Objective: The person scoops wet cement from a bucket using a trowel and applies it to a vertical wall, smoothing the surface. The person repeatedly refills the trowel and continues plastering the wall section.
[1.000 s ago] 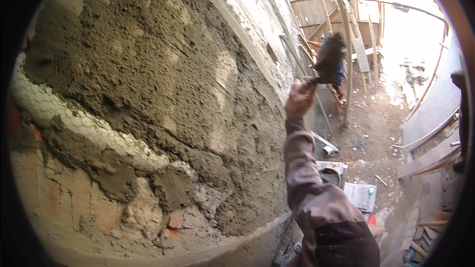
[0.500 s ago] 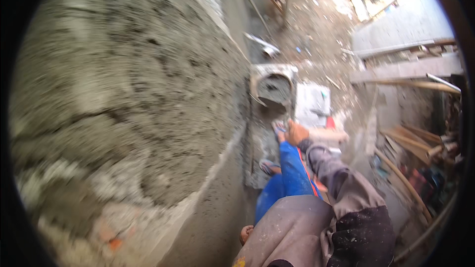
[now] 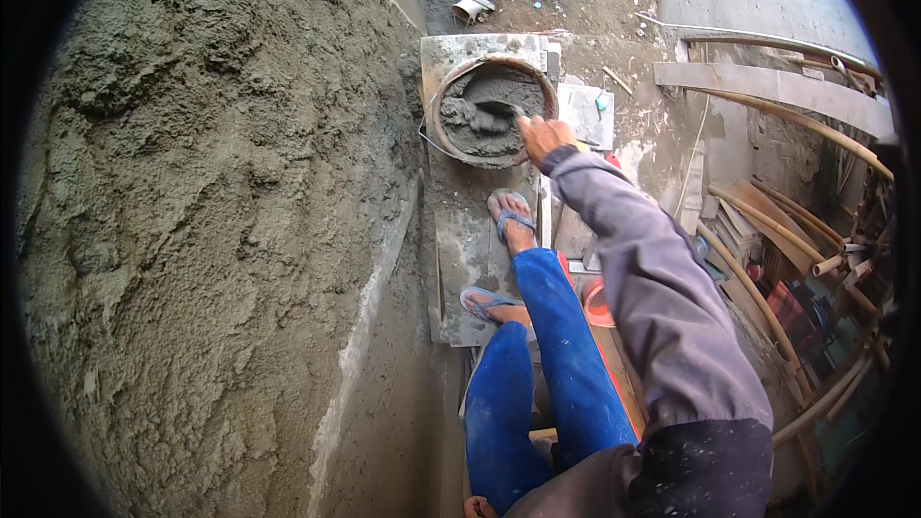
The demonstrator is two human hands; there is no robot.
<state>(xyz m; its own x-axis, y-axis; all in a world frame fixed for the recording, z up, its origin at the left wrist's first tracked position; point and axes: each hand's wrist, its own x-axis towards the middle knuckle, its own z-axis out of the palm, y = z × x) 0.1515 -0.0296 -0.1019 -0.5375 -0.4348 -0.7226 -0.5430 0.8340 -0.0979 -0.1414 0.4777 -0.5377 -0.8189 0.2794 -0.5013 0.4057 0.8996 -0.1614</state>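
Observation:
My right hand (image 3: 545, 138) is closed around the handle of a trowel (image 3: 495, 105) at the bucket's right rim. The trowel's blade is dipped in grey wet mortar (image 3: 462, 115) and partly covered by it. The round bucket (image 3: 437, 134) has a mortar-smeared rim and a wire handle hanging at its left. Only a bit of my left hand (image 3: 479, 507) shows at the lower edge, beside my blue trouser leg. Its fingers look curled, and whatever they may hold is out of sight. Rough wet mortar coats the wall (image 3: 221, 221) on my left.
My sandalled feet (image 3: 510, 216) stand on a grey platform (image 3: 460, 254) just short of the bucket. A red-orange bowl (image 3: 599, 303) is right of my leg. Bamboo poles (image 3: 763, 216) and scrap boards pile up at the right. A white pipe (image 3: 470, 10) lies beyond the bucket.
My right hand has moved forward from near my foot to the bucket, and the trowel's blade has gone into the mortar. The view has shifted and become sharper.

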